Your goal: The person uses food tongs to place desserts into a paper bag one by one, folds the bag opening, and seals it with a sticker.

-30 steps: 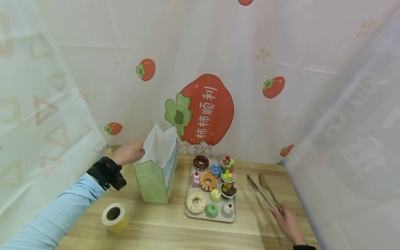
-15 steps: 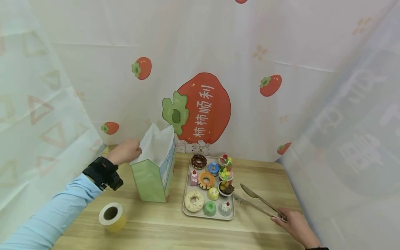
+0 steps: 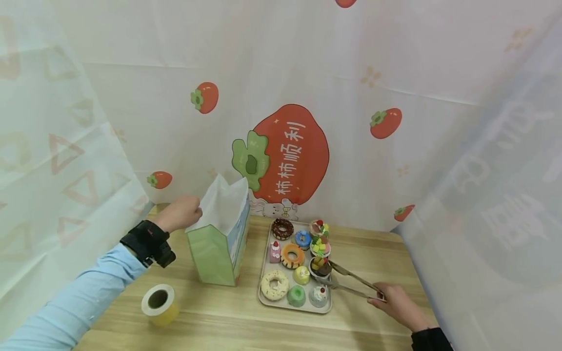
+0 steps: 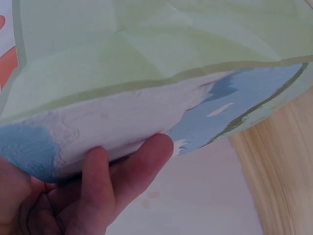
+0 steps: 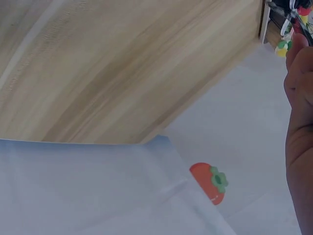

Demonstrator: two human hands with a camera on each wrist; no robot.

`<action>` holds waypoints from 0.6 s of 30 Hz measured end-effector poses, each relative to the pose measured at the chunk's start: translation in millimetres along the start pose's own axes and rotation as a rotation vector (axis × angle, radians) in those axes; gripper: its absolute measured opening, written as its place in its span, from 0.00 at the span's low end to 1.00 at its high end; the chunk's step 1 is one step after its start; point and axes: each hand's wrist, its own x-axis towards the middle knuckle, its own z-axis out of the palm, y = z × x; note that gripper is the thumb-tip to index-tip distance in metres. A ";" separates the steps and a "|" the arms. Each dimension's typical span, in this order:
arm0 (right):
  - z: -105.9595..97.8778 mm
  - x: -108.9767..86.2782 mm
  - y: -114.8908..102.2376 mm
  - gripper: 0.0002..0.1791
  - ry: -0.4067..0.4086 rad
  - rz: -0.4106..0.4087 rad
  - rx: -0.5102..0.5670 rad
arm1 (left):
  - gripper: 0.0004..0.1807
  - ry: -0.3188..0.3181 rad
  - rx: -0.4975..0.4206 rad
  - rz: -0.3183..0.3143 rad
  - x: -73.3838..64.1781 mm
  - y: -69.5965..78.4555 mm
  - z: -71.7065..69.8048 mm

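My left hand (image 3: 180,213) grips the upper left edge of an open paper bag (image 3: 214,256), green on its near side with a white inside. In the left wrist view, the fingers (image 4: 142,166) lie against the bag's blue and white printed side. My right hand (image 3: 397,303) holds metal food tongs (image 3: 361,281) by the hinge end. The tongs' two tips lie on either side of a chocolate-topped cupcake (image 3: 319,267) on the tray (image 3: 268,268). In the right wrist view, only the thumb side of the right hand (image 5: 301,107) shows, at the right edge.
Several donuts, such as an orange donut (image 3: 291,256) and a cream donut (image 3: 274,285), share the tray with small cakes and other cupcakes. A yellow tape roll (image 3: 164,314) stands at the front left of the wooden table (image 3: 219,321). Printed curtains (image 3: 351,161) enclose the back and sides.
My right hand has brought the tongs leftward from the table's right side to the chocolate-topped cupcake, and their arms now straddle it. The left hand stays at the bag.
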 end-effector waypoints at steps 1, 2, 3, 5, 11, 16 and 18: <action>-0.7 1.9 1.0 0.12 -0.018 0.003 0.018 | 0.12 -0.002 0.001 -0.002 0.4 0.4 0.0; -1.6 3.5 1.9 0.12 -0.034 0.008 0.036 | 0.12 -0.004 0.002 -0.002 0.6 1.1 -0.3; -2.5 4.6 2.8 0.12 -0.049 0.012 0.051 | 0.11 -0.006 0.002 -0.001 0.8 1.5 -0.4; -4.1 6.3 4.1 0.11 -0.074 0.020 0.077 | 0.11 -0.011 0.002 -0.002 1.1 2.6 -0.8; -7.1 7.3 7.1 0.11 -0.119 0.021 0.110 | 0.12 -0.020 0.008 -0.010 1.2 4.7 -0.6; -7.7 11.8 10.2 0.10 -0.144 0.014 0.127 | 0.13 -0.007 0.011 -0.002 1.7 2.9 0.5; -7.4 15.2 10.7 0.09 -0.134 -0.003 0.122 | 0.13 -0.004 0.011 0.001 1.7 2.2 0.8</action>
